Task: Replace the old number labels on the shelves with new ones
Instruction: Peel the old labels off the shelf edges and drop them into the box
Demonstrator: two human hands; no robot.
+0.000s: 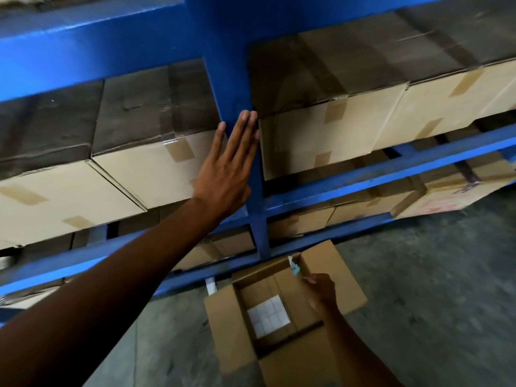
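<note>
Left hand pressing flat, fingers straight, on blue shelf upright, probably smoothing new label underneath, label itself hidden. Right hand pinching small pale label scrap over open box on floor. Guessing next: dropping scrap, grabbing fresh label sheet.

The blue upright post runs from twelve to six o'clock, its face partly covered by the left hand lying flat on it. Taped cartons pack the shelf bays at nine and three o'clock, flush against the post. An open carton occupies the concrete floor at six o'clock; bare floor lies at four o'clock.
</note>
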